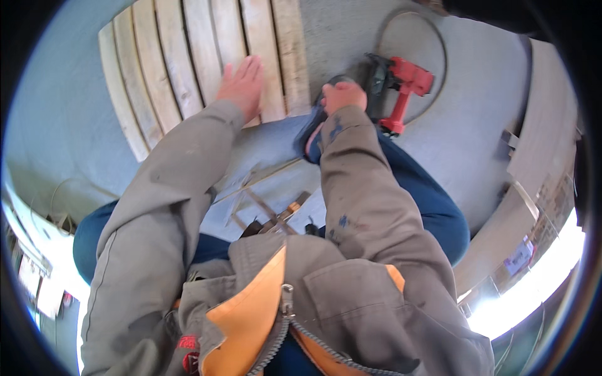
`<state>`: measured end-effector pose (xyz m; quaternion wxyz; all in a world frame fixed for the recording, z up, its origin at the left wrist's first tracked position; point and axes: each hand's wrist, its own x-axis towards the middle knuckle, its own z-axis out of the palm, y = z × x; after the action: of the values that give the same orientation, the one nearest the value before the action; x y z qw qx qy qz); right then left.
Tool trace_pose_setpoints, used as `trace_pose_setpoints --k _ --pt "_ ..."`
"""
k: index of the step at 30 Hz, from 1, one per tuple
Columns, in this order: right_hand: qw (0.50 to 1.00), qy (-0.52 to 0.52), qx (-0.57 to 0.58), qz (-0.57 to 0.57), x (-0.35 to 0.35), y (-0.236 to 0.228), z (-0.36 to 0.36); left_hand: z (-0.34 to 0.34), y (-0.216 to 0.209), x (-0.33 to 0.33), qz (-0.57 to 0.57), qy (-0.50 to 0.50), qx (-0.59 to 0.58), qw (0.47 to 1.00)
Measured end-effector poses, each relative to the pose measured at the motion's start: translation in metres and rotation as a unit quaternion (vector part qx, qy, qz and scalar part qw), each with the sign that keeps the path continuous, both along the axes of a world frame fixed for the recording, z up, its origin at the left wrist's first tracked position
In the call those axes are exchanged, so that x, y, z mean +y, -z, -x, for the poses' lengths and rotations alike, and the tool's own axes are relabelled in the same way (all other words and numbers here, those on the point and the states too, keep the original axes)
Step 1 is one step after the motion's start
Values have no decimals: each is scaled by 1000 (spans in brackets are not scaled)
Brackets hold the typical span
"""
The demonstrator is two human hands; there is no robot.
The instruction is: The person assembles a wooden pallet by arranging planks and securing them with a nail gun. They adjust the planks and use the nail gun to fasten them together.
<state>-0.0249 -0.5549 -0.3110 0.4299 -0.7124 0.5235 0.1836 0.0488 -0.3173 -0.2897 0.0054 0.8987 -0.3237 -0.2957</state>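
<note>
My left hand [241,86] lies with fingers stretched out on a row of pale wooden slats [169,59], near their closest edge. Narrow dark gaps run between the slats. My right hand [344,98] is closed with its fingers curled, over my dark shoe [308,139] just right of the slats. Whatever those fingers hold, if anything, is hidden. A red and black nail gun [409,84] lies on the floor right beside my right hand, apart from it.
A thin hose [446,47] curves across the grey floor [486,94] around the nail gun. Wood offcuts [266,207] lie between my legs. Long curved-looking boards [542,119] stand at the far right. A dark shape [495,14] shows at the top right edge.
</note>
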Motion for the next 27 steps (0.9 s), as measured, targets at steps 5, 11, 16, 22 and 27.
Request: trace_pose_setpoints --k 5,11,16,22,27 --pt "884 -328 158 294 -193 -19 -42 -5 -12 -12 15 -6 19 1000" --pt "922 -230 254 182 -217 -10 7 -4 2 -7 6 -13 14 1000" --pt "896 -120 245 349 -206 13 8 -6 4 8 -20 -4 5 1000" --pt "970 -186 74 136 -318 77 88 -11 14 -10 29 14 -5 999" --pt "982 -135 72 113 -275 43 45 -6 14 4 5 19 -28 999"
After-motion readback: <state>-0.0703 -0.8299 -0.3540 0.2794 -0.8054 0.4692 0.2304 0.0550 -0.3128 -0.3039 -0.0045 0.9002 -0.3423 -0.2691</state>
